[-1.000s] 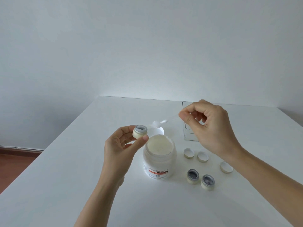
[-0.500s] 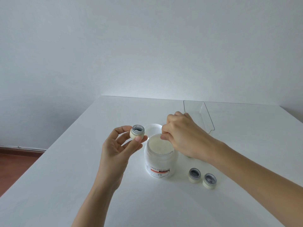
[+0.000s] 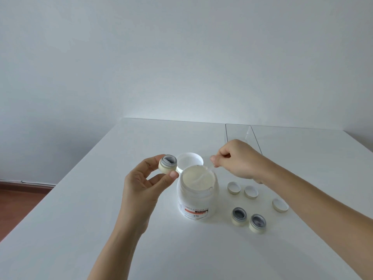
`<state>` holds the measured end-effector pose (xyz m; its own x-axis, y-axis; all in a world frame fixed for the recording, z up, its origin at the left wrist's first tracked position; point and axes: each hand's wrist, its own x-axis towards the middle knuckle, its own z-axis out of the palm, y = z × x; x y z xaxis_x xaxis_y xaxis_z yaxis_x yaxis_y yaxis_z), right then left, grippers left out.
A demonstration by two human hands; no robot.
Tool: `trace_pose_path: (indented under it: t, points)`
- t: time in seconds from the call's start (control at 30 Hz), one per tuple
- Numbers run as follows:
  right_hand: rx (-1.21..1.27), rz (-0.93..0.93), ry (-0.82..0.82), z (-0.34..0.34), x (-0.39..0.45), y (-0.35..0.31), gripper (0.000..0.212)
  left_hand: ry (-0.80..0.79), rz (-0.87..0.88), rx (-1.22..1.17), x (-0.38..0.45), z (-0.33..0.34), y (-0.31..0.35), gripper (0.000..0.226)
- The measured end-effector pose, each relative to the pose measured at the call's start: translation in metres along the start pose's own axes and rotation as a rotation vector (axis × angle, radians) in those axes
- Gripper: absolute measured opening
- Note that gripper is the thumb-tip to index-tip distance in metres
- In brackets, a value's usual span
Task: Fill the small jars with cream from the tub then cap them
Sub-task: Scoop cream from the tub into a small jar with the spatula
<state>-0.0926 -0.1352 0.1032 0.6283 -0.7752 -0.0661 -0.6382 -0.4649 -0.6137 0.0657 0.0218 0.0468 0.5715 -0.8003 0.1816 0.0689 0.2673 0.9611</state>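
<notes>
1. your right hand (image 3: pixel 238 158) is now dipping the clear spatula (image 3: pixel 203 174) into the open tub (image 3: pixel 197 196); a second ago it was holding the tool up in the air above the tub, and half a second ago the hand was dropping low over the rim, covering the caps. the right grip is closed, pinching the spatula's handle between thumb and fingers, with the blade lying across the cream surface.

2. your left hand (image 3: pixel 144 182) is holding one small jar (image 3: pixel 167 164) in much the same spot as before, just left of the tub and raised off the tabletop (image 3: pixel 80 219). that grip is closed around the jar, thumb on one side and fingertips on the other, with the mouth tilted toward you. its inside is looking dark grey, so i'm judging it is not yet filled.

3. the other two small jars (image 3: pixel 248 219) are sitting uncapped on the tabletop to the right of the tub, and they too are showing grey insides.

4. three caps (image 3: pixel 251 191) are lying upturned beyond those jars, back in view now that your hand has lifted off them. the tub's lid (image 3: pixel 189 161) is resting behind the tub.

5. what this means: you are loading the first scoop, so the filling is only just beginning. the next move, as i'm reading it, is carrying the loaded blade across to the jar in your left hand without dripping.
</notes>
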Motion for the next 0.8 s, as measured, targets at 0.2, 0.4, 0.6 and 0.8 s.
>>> trace_pose_path:
  t: [0.2, 0.4, 0.6, 0.8]
  points:
    - [0.169, 0.099, -0.007, -0.015, 0.004, 0.008, 0.029, 0.017, 0.021, 0.106, 0.001, 0.004, -0.001, 0.038]
    - [0.314, 0.100, 0.009, -0.034, 0.009, 0.007, 0.027, 0.053, 0.005, 0.253, 0.004, 0.009, -0.004, 0.034]
    - [0.407, 0.049, 0.049, -0.036, 0.007, -0.005, 0.022, 0.003, -0.013, 0.238, 0.005, 0.020, -0.003, 0.026]
    - [0.279, -0.109, 0.234, -0.019, -0.004, -0.014, 0.029, -0.013, -0.025, 0.165, 0.004, 0.027, 0.001, 0.033]
